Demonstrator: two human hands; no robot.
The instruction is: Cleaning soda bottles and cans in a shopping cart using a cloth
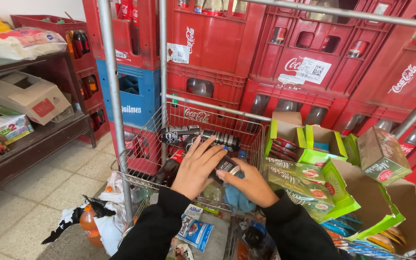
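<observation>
Dark bottle [223, 165], black label, lying tilted atop other bottles in wire cart basket [246, 126].

A shop's stockroom: red and blue bottle crates [227, 43] stack high behind a wire cart [203, 115], with a goods shelf [30, 139] left of it.

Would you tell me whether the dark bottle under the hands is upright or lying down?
Lying down: the dark bottle rests on its side in the wire basket, like the bottles behind it.

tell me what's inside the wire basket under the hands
The wire basket holds dark bottles lying on their sides. The left hand and right hand rest on one, covering whatever lies beneath them.
</observation>
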